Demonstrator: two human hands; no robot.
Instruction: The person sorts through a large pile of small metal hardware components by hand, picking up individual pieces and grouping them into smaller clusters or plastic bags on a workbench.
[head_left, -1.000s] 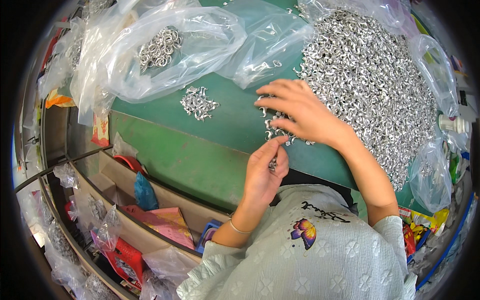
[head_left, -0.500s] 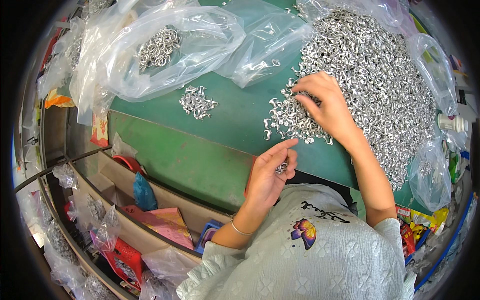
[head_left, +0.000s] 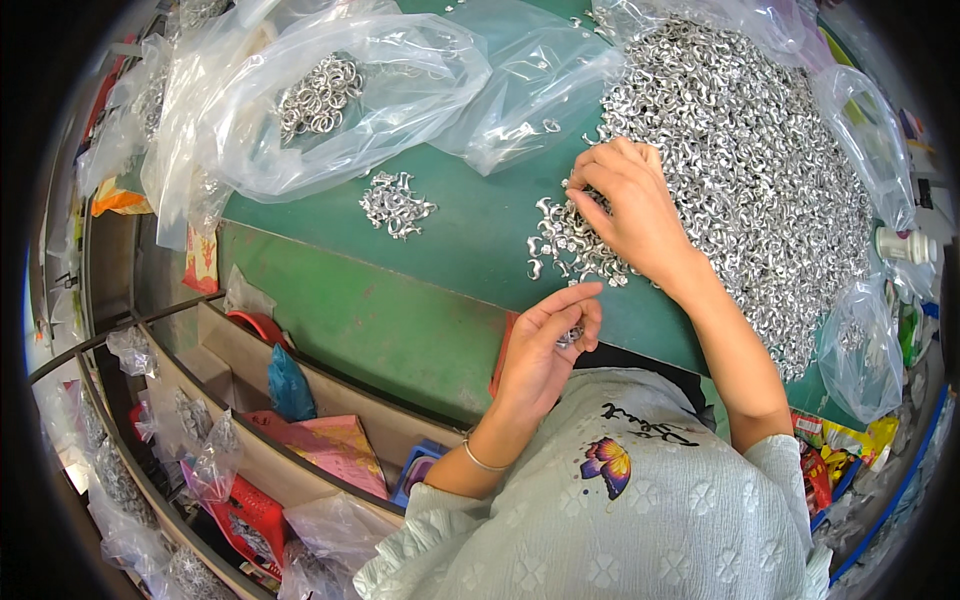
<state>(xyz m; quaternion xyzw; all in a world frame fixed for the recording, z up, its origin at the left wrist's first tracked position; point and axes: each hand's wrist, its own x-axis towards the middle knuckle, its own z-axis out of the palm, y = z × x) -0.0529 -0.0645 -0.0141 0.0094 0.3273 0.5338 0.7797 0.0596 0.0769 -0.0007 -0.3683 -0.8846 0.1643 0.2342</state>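
Hundreds of hooks (head_left: pixel 750 240) form a heap (head_left: pixel 700 120) on the desk (head_left: pixel 480 230). At its left edge the right hand (head_left: pixel 628 205) curls, grip hidden; beside the heap, the left hand (head_left: pixel 546 350) clasps a few. They look light, stiff, slippery; I'd pinch mid-curve.

"Count mid-frame?"
"One left hand (head_left: pixel 545 352), one right hand (head_left: pixel 632 212)."
"Upper right?"
"One large heap of silver pieces (head_left: pixel 750 170)."
"Left of centre?"
"One small pile (head_left: pixel 397 206)."
"Right edge?"
"One white bottle (head_left: pixel 904 246)."

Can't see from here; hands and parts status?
Left hand holding metal pieces. Right hand at left edge of metal heap. Bag of rings touching neither hand.
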